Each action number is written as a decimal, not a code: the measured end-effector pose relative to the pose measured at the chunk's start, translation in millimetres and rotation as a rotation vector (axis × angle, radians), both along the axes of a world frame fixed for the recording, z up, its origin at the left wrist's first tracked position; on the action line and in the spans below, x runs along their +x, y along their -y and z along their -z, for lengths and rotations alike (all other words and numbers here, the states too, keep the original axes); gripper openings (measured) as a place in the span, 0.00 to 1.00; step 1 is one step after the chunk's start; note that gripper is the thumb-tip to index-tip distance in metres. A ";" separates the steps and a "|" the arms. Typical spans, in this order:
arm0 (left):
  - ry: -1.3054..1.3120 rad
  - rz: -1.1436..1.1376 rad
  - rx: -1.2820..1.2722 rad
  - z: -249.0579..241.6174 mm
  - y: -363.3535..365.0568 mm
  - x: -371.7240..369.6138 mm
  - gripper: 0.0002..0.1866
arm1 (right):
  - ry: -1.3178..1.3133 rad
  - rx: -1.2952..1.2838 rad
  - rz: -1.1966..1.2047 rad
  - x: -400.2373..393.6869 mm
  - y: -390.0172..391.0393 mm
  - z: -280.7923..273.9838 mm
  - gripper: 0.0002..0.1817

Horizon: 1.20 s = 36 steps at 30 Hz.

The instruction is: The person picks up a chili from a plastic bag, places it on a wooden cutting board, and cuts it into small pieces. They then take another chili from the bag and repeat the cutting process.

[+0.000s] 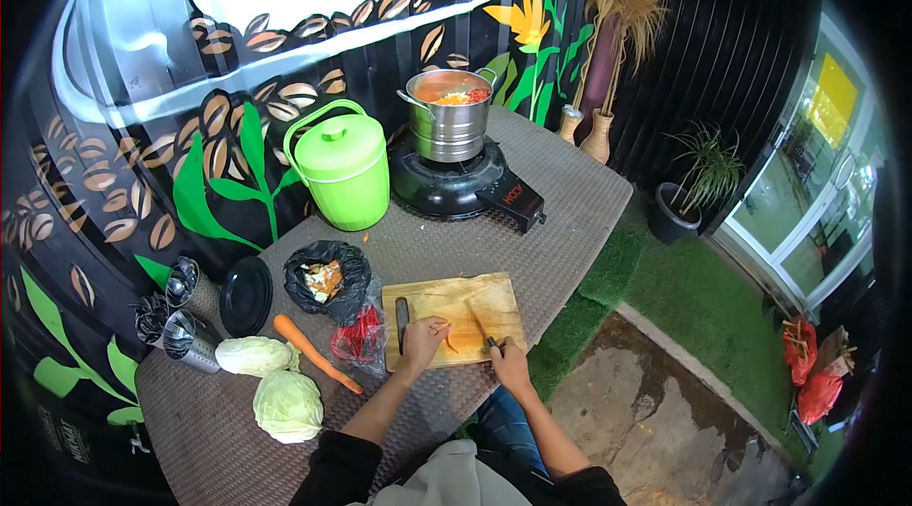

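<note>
A wooden cutting board point(494, 292) lies near the table's front edge. My right hand point(510, 365) is closed round the handle of a knife point(481, 323), whose blade points away from me over the board. Over the board's left half is my left hand point(424, 339), its fingers pinched at a small orange-red piece point(449, 344); whether it grips that piece is hard to see. Left of the board are a bag of red chillies point(359, 339), a whole carrot point(312, 352) and two pale green cabbages point(289, 406).
A steel pot point(450, 131) with orange-red contents stands on a black portable stove point(446, 188) at the back. Beside it is a lidded green bucket point(349, 178). A black bag of scraps point(326, 280), a black lid point(246, 296) and metal utensil holders point(190, 343) stand leftward.
</note>
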State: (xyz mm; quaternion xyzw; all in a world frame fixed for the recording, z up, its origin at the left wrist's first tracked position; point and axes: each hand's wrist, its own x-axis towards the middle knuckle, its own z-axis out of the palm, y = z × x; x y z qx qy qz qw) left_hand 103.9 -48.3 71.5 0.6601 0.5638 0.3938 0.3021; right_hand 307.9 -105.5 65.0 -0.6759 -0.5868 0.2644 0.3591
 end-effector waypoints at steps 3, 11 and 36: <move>0.008 -0.007 -0.038 11.5 -11.2 8.0 0.11 | -0.859 -0.541 -0.005 8.5 -4.8 12.7 0.16; -0.112 -0.037 0.151 7.0 -11.6 24.2 0.10 | 0.017 -0.054 -0.010 -20.7 10.6 -13.2 0.16; -0.130 -0.133 0.210 9.0 -12.8 10.3 0.08 | 0.194 -0.075 -0.155 -36.3 -3.7 -19.4 0.15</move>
